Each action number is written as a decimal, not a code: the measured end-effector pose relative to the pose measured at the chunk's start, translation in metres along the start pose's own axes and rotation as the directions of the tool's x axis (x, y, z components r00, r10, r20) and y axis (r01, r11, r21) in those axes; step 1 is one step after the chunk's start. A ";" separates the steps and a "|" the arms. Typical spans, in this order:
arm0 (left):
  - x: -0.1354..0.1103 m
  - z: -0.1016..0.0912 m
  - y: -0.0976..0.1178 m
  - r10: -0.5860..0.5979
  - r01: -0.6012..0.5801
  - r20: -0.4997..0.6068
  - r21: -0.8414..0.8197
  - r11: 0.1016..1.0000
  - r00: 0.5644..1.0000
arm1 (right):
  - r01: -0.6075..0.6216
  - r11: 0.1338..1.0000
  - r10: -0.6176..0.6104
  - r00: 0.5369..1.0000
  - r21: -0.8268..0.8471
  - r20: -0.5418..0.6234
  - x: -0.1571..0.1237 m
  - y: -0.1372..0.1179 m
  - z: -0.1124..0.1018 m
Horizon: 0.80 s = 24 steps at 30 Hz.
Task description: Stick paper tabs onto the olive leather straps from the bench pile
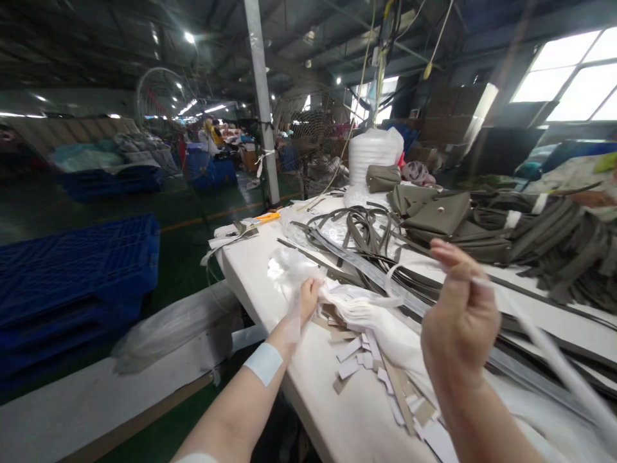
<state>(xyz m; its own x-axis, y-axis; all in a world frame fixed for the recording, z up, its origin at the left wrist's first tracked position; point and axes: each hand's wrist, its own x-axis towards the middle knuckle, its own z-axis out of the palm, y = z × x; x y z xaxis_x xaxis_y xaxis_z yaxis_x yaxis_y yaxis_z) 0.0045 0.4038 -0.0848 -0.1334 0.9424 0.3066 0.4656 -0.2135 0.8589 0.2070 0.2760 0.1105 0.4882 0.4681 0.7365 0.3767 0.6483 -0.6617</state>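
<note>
Near the left edge of the table, my left hand (309, 299) is closed on a clear plastic bag (284, 267), beside a bundle of white strips (357, 308). Whether it also grips the strips I cannot tell. Raised above the table on the right, my right hand (460, 315) is closed in a pinch on a white strip (535, 334), which trails down to the lower right and is blurred. Below the bundle, loose white and brown card pieces (354, 360) lie scattered on the table (263, 276).
Dark olive straps (366, 231) and olive pouches (438, 215) cover the far side. A foam roll (369, 157) stands behind them. An orange-handled tool (268, 217) lies at the far left corner. Blue pallets (77, 283) sit on the floor at left; a metal post (263, 96) rises beyond the table.
</note>
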 end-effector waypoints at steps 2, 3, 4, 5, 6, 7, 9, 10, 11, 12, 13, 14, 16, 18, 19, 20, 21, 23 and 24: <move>-0.001 -0.013 0.012 -0.004 0.003 -0.019 -0.039 0.999 1.000 | -0.066 0.996 0.077 0.983 -0.068 0.165 -0.043 -0.025 -0.020; -0.003 -0.021 0.018 -0.001 0.000 -0.021 -0.055 0.998 1.000 | -0.098 0.990 0.120 0.962 -0.099 0.244 -0.067 -0.033 -0.029; -0.005 -0.031 0.025 0.003 -0.004 -0.020 -0.068 0.998 1.000 | -0.116 0.986 0.147 0.939 -0.116 0.310 -0.092 -0.037 -0.037; -0.008 -0.041 0.032 0.007 -0.008 -0.015 -0.080 0.997 1.000 | -0.122 0.985 0.160 0.913 -0.123 0.374 -0.117 -0.040 -0.044; -0.012 -0.053 0.038 0.009 -0.009 -0.006 -0.090 0.996 1.000 | -0.120 0.983 0.170 0.872 -0.136 0.459 -0.144 -0.042 -0.049; -0.017 -0.064 0.044 0.005 -0.004 0.004 -0.098 0.995 1.000 | -0.113 0.984 0.171 0.834 -0.141 0.524 -0.170 -0.044 -0.053; -0.034 -0.089 0.052 -0.023 0.026 0.024 -0.114 0.993 0.999 | -0.081 0.983 0.177 0.636 -0.164 0.751 -0.221 -0.049 -0.061; -0.045 -0.102 0.055 -0.043 0.047 0.034 -0.122 0.991 0.998 | -0.040 0.978 0.201 0.410 -0.203 0.890 -0.244 -0.053 -0.065; -0.057 -0.116 0.056 -0.064 0.069 0.040 -0.129 0.989 0.997 | 0.018 0.965 0.255 0.166 -0.261 0.953 -0.262 -0.057 -0.071; -0.072 -0.130 0.057 -0.083 0.088 0.044 -0.136 0.987 0.996 | 0.090 0.945 0.320 -0.052 -0.315 0.946 -0.276 -0.062 -0.078; -0.088 -0.144 0.058 -0.098 0.103 0.043 -0.141 0.985 0.994 | 0.153 0.920 0.384 -0.188 -0.360 0.904 -0.286 -0.068 -0.086; -0.105 -0.158 0.059 -0.109 0.113 0.038 -0.147 0.983 0.993 | 0.193 0.896 0.438 -0.227 -0.401 0.870 -0.290 -0.074 -0.095; -0.141 -0.181 0.062 -0.123 0.125 0.022 -0.154 0.980 0.992 | 0.180 0.869 0.487 -0.140 -0.462 0.862 -0.286 -0.086 -0.115; -0.180 -0.194 0.071 -0.128 0.129 0.015 -0.161 0.978 0.992 | 0.089 0.881 0.467 -0.003 -0.465 0.884 -0.274 -0.097 -0.134; -0.199 -0.197 0.078 -0.127 0.130 0.029 -0.167 0.977 0.992 | 0.039 0.885 0.463 0.044 -0.464 0.885 -0.267 -0.103 -0.141; -0.219 -0.197 0.086 -0.121 0.130 0.061 -0.173 0.976 0.991 | -0.015 0.887 0.462 0.088 -0.462 0.883 -0.260 -0.107 -0.148; -0.237 -0.195 0.095 -0.109 0.126 0.103 -0.179 0.976 0.989 | -0.076 0.886 0.464 0.137 -0.458 0.875 -0.255 -0.111 -0.153; -0.272 -0.187 0.115 -0.071 0.109 0.198 -0.186 0.977 0.978 | -0.198 0.875 0.479 0.228 -0.441 0.848 -0.246 -0.116 -0.163; -0.287 -0.182 0.125 -0.053 0.098 0.235 -0.185 0.978 0.970 | -0.248 0.868 0.488 0.256 -0.431 0.835 -0.243 -0.118 -0.168</move>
<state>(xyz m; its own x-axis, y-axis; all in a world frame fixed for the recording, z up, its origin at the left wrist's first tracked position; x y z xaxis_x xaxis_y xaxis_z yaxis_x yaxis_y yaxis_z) -0.0583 0.0598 0.0090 0.0520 0.9864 0.1558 0.2803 -0.1642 0.9458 0.1765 -0.0148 -0.0139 -0.3488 0.9371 -0.0174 0.5453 0.1878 -0.8169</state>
